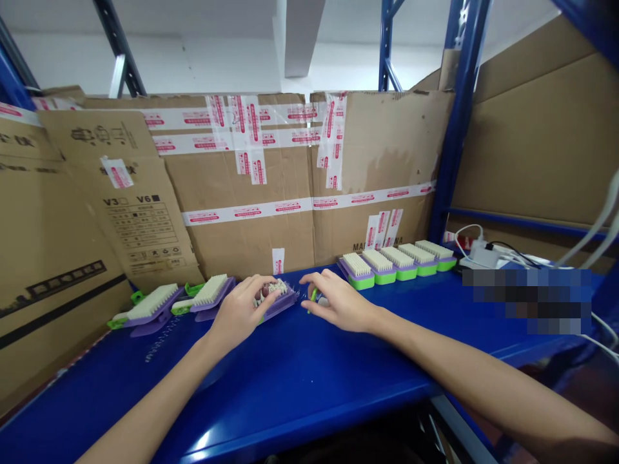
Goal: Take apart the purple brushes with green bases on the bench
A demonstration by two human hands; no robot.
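Near the middle of the blue shelf, my left hand (245, 305) grips a purple and green brush (283, 298) with pale bristles, its fingers over the bristle side. Just to the right, my right hand (336, 301) is curled around a small bright green part (313, 300), held between thumb and fingers. A thin clear coiled piece (300, 294) shows between the brush and my right hand. Two more purple brushes with green ends, a nearer one (210, 293) and a farther one (153, 304), lie to the left, bristles up.
Several green and purple brush heads (385, 275) stand in a row at the back right. A clear coil (162, 339) lies at the left. Cardboard (251, 238) walls the back and left. White plugs and cables (483, 254) sit at the right beside a blue post (452, 142).
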